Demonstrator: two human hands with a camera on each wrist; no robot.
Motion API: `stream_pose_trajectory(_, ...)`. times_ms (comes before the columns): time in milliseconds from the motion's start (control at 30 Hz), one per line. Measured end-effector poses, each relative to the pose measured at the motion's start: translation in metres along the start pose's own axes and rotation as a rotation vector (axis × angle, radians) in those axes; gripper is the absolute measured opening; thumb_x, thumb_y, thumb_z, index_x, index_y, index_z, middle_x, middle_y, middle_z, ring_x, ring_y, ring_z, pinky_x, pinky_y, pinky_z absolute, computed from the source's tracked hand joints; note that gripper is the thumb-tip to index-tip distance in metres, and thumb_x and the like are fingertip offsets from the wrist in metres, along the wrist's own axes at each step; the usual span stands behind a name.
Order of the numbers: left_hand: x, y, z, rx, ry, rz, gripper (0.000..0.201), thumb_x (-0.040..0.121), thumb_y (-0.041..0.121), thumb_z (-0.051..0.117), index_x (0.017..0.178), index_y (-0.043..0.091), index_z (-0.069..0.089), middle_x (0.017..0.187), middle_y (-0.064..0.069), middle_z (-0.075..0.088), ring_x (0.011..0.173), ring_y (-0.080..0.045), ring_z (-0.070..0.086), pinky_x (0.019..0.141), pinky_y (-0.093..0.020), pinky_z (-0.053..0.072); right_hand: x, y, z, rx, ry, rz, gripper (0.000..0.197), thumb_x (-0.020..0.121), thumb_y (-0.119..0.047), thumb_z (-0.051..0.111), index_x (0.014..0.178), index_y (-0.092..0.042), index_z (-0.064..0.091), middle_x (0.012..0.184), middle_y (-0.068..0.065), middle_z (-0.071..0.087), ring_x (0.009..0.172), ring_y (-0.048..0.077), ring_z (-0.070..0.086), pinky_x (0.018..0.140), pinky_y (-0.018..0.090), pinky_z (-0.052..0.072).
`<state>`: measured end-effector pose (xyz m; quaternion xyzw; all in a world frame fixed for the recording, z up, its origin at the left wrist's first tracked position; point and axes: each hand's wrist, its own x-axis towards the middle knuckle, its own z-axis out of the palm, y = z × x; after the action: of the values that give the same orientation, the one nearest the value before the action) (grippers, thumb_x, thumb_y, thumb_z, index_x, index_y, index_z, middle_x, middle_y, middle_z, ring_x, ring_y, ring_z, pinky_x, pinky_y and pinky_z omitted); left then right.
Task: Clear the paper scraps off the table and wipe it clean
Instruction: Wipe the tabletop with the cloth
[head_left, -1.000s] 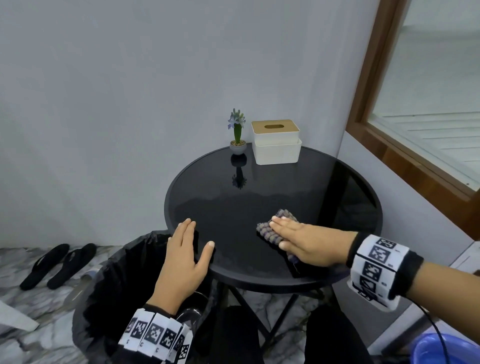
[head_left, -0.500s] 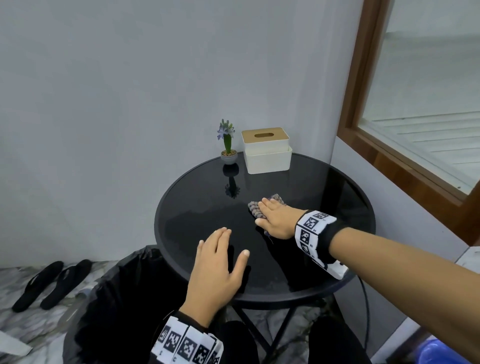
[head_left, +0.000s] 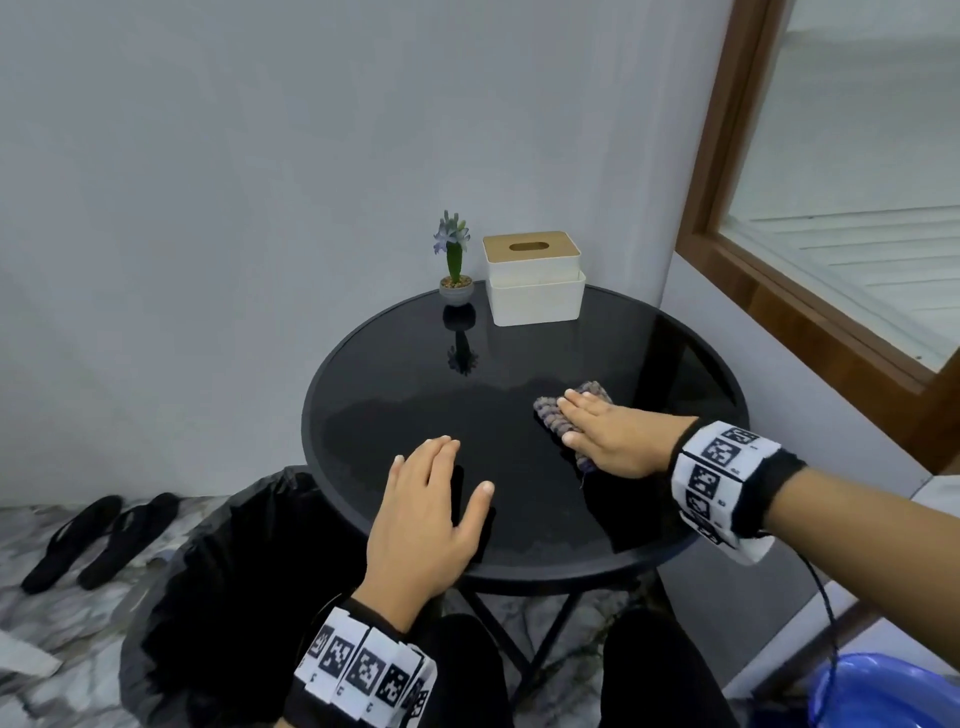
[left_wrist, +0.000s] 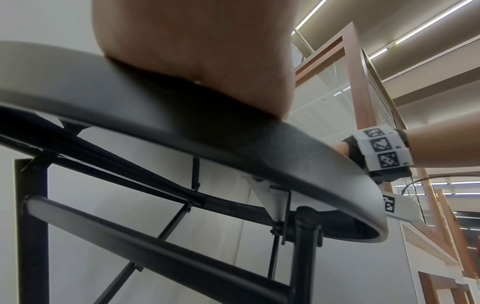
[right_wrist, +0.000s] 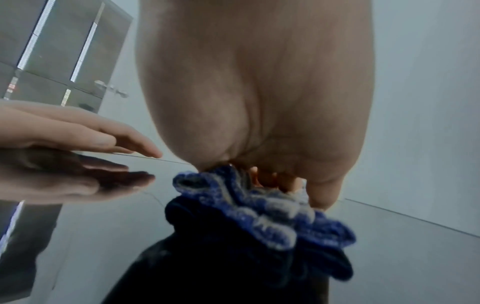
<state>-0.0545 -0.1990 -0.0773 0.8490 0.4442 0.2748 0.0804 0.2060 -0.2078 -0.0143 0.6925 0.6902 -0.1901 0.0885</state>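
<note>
A round black glass table (head_left: 405, 374) stands in a corner. My right hand (head_left: 608, 434) lies flat with straight fingers on a nubby blue-grey cloth (head_left: 551, 415), pressing it to the tabletop right of centre. In the right wrist view the cloth (right_wrist: 262, 214) bunches under my palm (right_wrist: 254, 92). My left hand (head_left: 426, 514) rests flat on the table's near edge, fingers straight, thumb spread, holding nothing. The left wrist view shows its palm (left_wrist: 197, 41) on the table rim (left_wrist: 233, 148). No paper scraps show on the tabletop.
A small potted flower (head_left: 455, 265) and a white tissue box with a wooden lid (head_left: 534, 278) stand at the table's back edge. A black-lined bin (head_left: 218, 582) is on the floor at left, black sandals (head_left: 93, 540) beyond it, a blue basin (head_left: 883, 696) at lower right.
My right hand has slid the cloth away from the near edge towards the table's middle, then to the right. My left hand has shifted from the left rim inward along the near edge.
</note>
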Motion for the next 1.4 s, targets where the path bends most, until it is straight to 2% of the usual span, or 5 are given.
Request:
stream_pose_trajectory(267,0.001,-0.004,-0.003,0.018,0.008,-0.017,0.065,0.093,0.058,0.035,0.141,0.014,0.045,0.146,0.002,0.045,0.138,-0.013,0.036,0.119,-0.035,0.015,0.007,-0.039,0.004,-0.004,-0.032,-0.114,0.061,0.104,-0.039,0.021,0.153,-0.012,-0.003,0.163,0.003,-0.011,0.15,0.017,-0.009,0.121,0.045,0.003)
stream_pose_trajectory(533,0.0,-0.002,-0.001,0.016,0.002,-0.036,0.062,0.095,0.054,0.037,0.141,0.013,0.044,0.147,0.001,0.045,0.139,-0.015,0.036,0.119,-0.037,0.017,-0.062,-0.03,0.041,-0.03,0.0,-0.271,0.06,0.102,-0.045,0.019,0.154,-0.025,-0.004,0.161,-0.011,-0.012,0.147,0.005,-0.012,0.122,0.038,0.003)
stream_pose_trajectory(900,-0.001,0.0,-0.002,0.042,-0.008,-0.041,0.067,0.093,0.056,0.036,0.142,0.012,0.043,0.147,0.0,0.045,0.137,-0.016,0.037,0.118,-0.037,0.016,-0.048,-0.022,0.055,0.012,0.274,-0.063,0.063,0.1,-0.051,0.016,0.154,-0.021,0.003,0.163,-0.006,-0.002,0.149,0.008,-0.005,0.121,0.036,0.001)
stream_pose_trajectory(1167,0.0,-0.006,-0.003,0.039,-0.013,-0.053,0.07,0.092,0.058,0.034,0.144,0.012,0.042,0.149,0.0,0.042,0.14,-0.016,0.034,0.119,-0.035,0.014,-0.068,-0.026,0.071,0.008,0.344,-0.225,0.063,0.098,-0.052,0.014,0.154,-0.025,0.007,0.162,-0.013,0.0,0.148,0.002,-0.006,0.122,0.031,-0.001)
stream_pose_trajectory(1400,-0.001,0.001,-0.001,0.068,-0.031,-0.043,0.073,0.091,0.061,0.031,0.144,0.011,0.042,0.148,-0.001,0.043,0.139,-0.017,0.035,0.119,-0.039,0.016,-0.057,0.021,0.062,0.044,0.387,-0.069,0.058,0.101,-0.044,0.021,0.154,-0.022,0.011,0.163,-0.009,0.007,0.149,0.005,0.001,0.122,0.032,0.005)
